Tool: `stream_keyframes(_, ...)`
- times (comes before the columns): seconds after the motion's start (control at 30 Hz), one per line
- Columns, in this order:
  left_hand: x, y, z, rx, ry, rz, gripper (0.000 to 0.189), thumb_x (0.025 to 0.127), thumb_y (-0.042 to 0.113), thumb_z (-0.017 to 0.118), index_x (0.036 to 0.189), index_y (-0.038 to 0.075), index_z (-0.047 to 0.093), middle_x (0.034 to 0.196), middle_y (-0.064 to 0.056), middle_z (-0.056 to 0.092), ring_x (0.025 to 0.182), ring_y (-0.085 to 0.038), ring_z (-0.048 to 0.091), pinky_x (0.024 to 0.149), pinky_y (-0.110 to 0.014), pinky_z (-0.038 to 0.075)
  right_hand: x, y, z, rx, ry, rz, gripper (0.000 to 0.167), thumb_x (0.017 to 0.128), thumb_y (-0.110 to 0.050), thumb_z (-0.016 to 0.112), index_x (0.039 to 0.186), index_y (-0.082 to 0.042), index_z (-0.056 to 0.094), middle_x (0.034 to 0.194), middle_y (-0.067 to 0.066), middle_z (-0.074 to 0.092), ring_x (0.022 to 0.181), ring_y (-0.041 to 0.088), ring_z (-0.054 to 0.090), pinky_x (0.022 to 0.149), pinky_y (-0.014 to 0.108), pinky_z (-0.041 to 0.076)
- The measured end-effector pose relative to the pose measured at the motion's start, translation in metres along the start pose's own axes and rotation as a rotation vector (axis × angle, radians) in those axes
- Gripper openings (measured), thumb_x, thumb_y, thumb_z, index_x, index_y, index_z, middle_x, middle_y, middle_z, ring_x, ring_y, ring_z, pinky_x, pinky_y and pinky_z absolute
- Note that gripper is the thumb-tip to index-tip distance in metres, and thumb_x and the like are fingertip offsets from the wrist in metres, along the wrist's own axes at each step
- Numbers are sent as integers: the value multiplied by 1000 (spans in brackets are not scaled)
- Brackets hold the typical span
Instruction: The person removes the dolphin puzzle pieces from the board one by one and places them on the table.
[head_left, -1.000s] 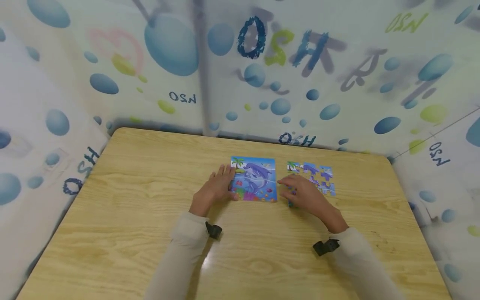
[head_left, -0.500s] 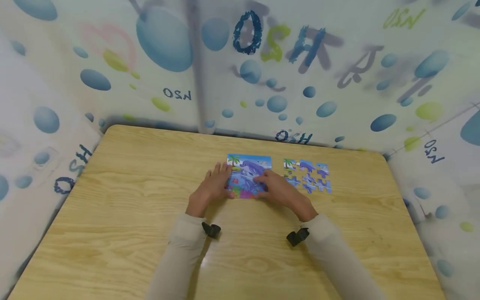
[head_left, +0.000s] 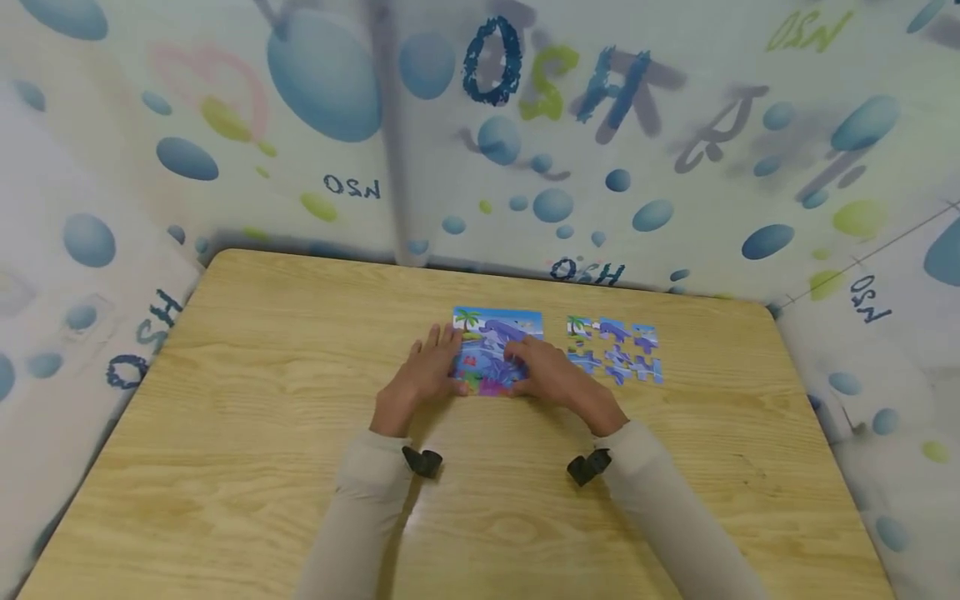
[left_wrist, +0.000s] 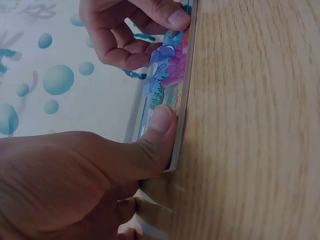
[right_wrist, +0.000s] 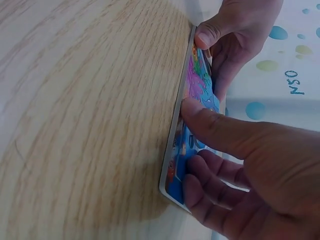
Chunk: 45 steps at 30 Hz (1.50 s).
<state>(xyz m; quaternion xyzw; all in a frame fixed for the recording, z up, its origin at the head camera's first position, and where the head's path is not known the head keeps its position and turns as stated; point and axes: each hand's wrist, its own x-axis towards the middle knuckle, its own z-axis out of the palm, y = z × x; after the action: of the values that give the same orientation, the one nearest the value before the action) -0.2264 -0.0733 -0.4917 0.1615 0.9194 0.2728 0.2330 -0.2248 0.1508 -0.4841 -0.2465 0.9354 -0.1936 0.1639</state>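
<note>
A dolphin picture puzzle board lies flat near the back middle of the wooden table. My left hand rests along its left edge, fingers extended; in the left wrist view the thumb presses on the near left corner. Over the lower right part of the board is my right hand. Its curled fingers and thumb close on a blue puzzle piece, mostly covered by the hand, down at the picture's surface. Loose dolphin puzzle pieces lie to the right of the board.
The wooden table ends at a back wall hung with white cloth printed with blue bubbles and letters. A raised pale rim runs along the board's edge. Each sleeve carries a black wrist camera.
My right hand has moved left from the loose pieces onto the board. A greenish piece beneath that hand has gone from its spot. My left hand stays at the board's left edge.
</note>
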Motion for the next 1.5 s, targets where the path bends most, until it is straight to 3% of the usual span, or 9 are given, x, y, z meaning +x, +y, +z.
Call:
stream_keyframes(0.27,-2,-5,6,32,28,-2,94,89,25,73,157,-2,14,164,-23,2,152,-40,-3,122,-58,3,4,1,4,113,0,-32,29,86,-14,78,111,-7,64,97,5,68,88,17,63,78,31,54)
stream_keyframes(0.47,-3,-9,9,-4,48,-1,93,89,25,73,157,0,14,164,-21,2,152,-40,-5,122,-57,1,5,2,5,134,-6,-19,24,91,-10,71,114,-6,67,94,3,68,85,14,62,75,29,54)
stream_keyframes(0.63,-2,-4,11,-8,78,-27,90,89,21,73,157,0,18,165,-21,6,152,-40,-2,122,-58,3,-1,9,5,140,65,-40,27,93,-9,68,119,-4,66,99,5,69,86,15,62,76,32,54)
stream_keyframes(0.8,0,4,15,5,69,-24,85,91,19,72,156,-1,21,163,-24,11,151,-44,2,120,-62,8,-16,18,3,115,123,-22,31,93,-10,68,124,-5,66,107,5,70,91,17,65,80,35,56)
stream_keyframes(1.07,-4,-1,13,-60,88,-25,87,91,20,70,157,0,17,165,-20,8,152,-40,-4,123,-56,1,-38,31,-5,122,225,-35,33,93,-7,68,126,-2,66,107,9,70,91,21,66,76,38,56)
stream_keyframes(1.4,-9,-5,12,-59,107,16,81,95,23,67,157,1,19,165,-19,10,152,-39,-4,123,-54,1,-91,69,-1,133,268,37,33,91,-6,70,123,-1,67,99,6,70,87,20,65,69,31,55)
stream_keyframes(1.5,-9,-7,18,-47,109,24,81,95,25,66,157,1,19,165,-19,9,152,-40,-4,123,-54,2,-101,80,1,155,291,47,32,89,-4,72,120,-1,69,100,7,71,87,22,66,68,28,54)
